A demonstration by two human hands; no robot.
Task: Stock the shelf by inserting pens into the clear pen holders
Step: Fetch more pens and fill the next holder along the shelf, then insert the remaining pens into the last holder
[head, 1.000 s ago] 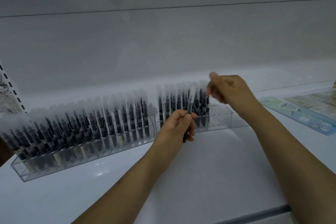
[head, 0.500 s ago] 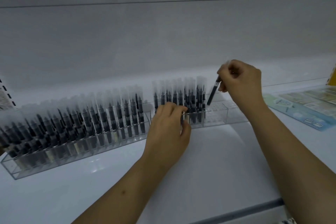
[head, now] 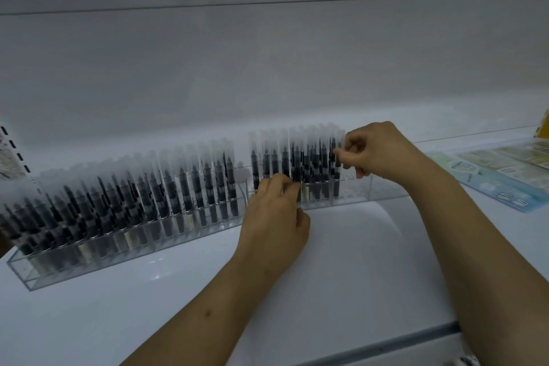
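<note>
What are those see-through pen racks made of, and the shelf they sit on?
The pen racks look like clear rigid plastic, probably acrylic: you see straight through the walls, and the edges catch bright lines. The pens seem to be plastic too, with dark barrels under frosted caps. The shelf looks like white painted metal or laminate with a smooth, slightly glossy finish, since it shows soft reflections; which one cannot be told.

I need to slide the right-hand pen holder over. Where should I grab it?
Grip the right pen holder at its empty right end, coming from the front and above: the walls there are bare, while pens and both hands crowd its left part.
</note>
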